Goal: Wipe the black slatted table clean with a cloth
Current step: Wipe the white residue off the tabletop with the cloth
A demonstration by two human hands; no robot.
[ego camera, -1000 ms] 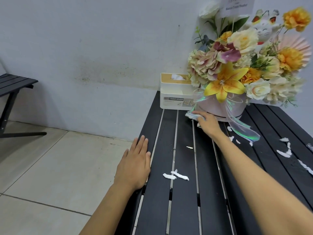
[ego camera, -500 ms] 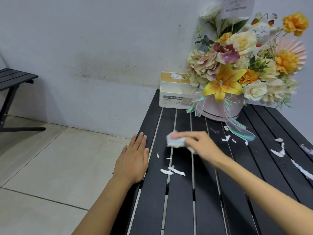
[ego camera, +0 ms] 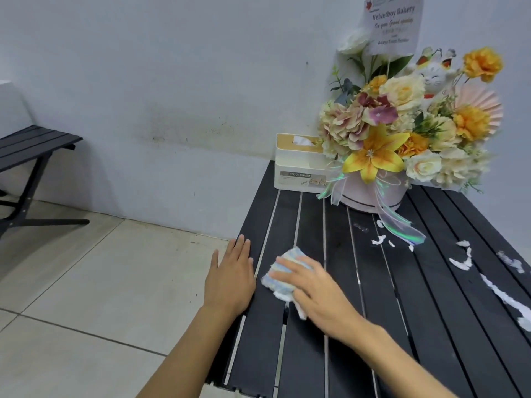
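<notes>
The black slatted desk (ego camera: 431, 326) still carries white paper scraps (ego camera: 459, 262) well to the right of the right hand (ego camera: 319, 291), lying in a loose line toward the right edge. That hand's fingers (ego camera: 287, 268) press the pale striped cloth (ego camera: 283, 275) flat near the left edge. The left hand (ego camera: 230, 280) rests open beside it. The white tissue holder (ego camera: 298, 170) holds tissues.

**Materials and Surface Finish**

The table (ego camera: 339, 354) has matt black slats with a faint sheen. The cloth (ego camera: 283, 272) appears soft, woven, striped. The tissue holder (ego camera: 296, 168) is smooth white plastic. Floor tiles (ego camera: 94, 282) are matt beige. The ribbon (ego camera: 402, 228) is glossy, iridescent.
</notes>
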